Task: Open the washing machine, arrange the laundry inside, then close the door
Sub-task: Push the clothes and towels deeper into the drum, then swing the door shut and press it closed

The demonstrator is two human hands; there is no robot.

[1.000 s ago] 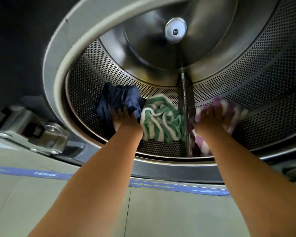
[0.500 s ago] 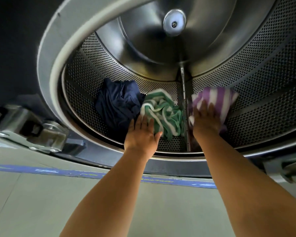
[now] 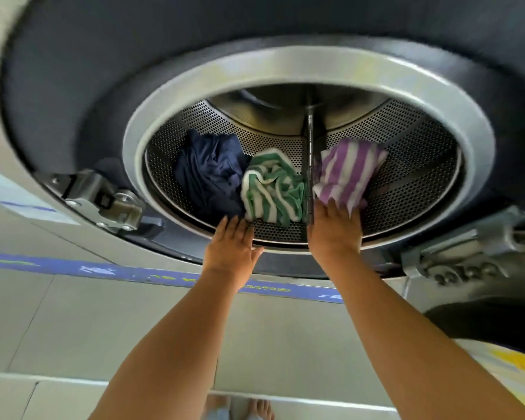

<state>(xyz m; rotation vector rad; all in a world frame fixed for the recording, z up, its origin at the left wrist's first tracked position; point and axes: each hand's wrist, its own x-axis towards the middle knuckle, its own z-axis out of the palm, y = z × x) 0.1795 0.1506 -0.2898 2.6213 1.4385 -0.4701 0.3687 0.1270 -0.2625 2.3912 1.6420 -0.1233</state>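
The washing machine stands open, its steel door ring (image 3: 285,71) framing the perforated drum. Three pieces of laundry lie side by side on the drum floor: a dark navy garment (image 3: 206,174) on the left, a green-and-white striped towel (image 3: 270,189) in the middle, and a purple-and-white striped towel (image 3: 346,171) on the right beyond the drum paddle (image 3: 311,165). My left hand (image 3: 231,241) is at the front rim with fingers spread, holding nothing. My right hand (image 3: 334,225) lies flat, fingertips against the purple towel's lower edge.
A metal door hinge (image 3: 103,201) sticks out left of the opening, and a latch bracket (image 3: 467,253) sits lower right. A blue strip (image 3: 103,271) crosses the machine's grey front below the opening. Bare feet (image 3: 240,409) show at the bottom edge.
Both hands have drawn back toward the drum's front rim. The left hand let go of the navy garment; the right slid down to the purple towel's lower edge. The view has pulled back.
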